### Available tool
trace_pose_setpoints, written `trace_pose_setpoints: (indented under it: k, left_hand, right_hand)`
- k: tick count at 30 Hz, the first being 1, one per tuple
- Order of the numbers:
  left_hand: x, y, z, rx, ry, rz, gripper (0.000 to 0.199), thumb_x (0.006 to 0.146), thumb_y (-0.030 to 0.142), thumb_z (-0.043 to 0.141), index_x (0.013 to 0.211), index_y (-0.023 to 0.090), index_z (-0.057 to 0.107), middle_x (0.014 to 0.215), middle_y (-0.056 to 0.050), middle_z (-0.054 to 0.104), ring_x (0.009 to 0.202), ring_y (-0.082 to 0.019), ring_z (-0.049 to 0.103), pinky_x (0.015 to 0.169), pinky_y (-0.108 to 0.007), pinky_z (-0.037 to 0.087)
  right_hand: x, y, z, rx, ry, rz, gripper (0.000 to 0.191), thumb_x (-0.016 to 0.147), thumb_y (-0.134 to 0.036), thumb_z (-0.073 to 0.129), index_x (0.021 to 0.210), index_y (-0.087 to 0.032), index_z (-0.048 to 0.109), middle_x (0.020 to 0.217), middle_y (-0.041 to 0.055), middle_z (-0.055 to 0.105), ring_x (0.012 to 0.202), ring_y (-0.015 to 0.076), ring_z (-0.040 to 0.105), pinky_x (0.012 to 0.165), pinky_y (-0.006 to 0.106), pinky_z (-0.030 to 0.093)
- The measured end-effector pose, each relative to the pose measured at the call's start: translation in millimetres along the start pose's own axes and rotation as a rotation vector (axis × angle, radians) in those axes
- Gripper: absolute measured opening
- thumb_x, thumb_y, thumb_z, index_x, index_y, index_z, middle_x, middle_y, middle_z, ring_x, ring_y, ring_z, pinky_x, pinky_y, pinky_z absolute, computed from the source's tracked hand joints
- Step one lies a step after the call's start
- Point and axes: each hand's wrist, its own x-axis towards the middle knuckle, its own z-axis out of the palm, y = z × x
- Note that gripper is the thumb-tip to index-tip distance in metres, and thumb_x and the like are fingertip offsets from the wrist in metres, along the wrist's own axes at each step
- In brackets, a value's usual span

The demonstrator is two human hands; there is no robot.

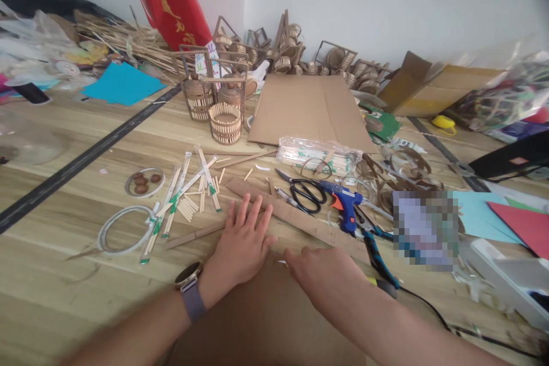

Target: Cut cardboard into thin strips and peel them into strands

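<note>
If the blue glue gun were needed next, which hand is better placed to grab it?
Probably the right hand: the blue glue gun lies just beyond it. The left hand is farther off, spread palm down. The right is curled and may need emptying first.

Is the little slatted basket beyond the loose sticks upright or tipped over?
Upright: the slatted basket stands with its open rim facing up and its base on the wooden surface.
</note>
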Motion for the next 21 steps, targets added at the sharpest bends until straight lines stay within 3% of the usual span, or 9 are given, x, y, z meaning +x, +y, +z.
trace_pose_setpoints:
  k: [7, 21]
  left_hand:
    - [0, 0, -0.8, 0.007, 0.005, 0.007, 0.058, 0.102, 0.048, 0.034, 0.149, 0.015, 0.041, 0.157, -0.017, 0.035, 0.145, -0.042, 0.025, 0.113, -0.063, 0.028]
    - [-1, 0, 1.4, 0.030, 0.020, 0.008, 0.056, 0.103, 0.047, 0.033, 0.149, 0.016, 0.042, 0.157, -0.016, 0.036, 0.145, -0.041, 0.025, 0.113, -0.063, 0.027]
  right_hand:
    - [0, 7, 2, 0.034, -0.012, -0.005, 0.017, 0.082, -0.003, 0.060, 0.092, -0.014, 0.067, 0.071, 0.0093, 0.073, 0.062, 0.0219, 0.073, 0.048, 0.023, 0.048]
    - [-11, 17, 13, 0.010, -0.054, 0.023, 0.033, 0.076, 0.004, 0.055, 0.099, -0.018, 0.067, 0.073, 0.0086, 0.074, 0.062, 0.0248, 0.073, 0.041, 0.023, 0.039]
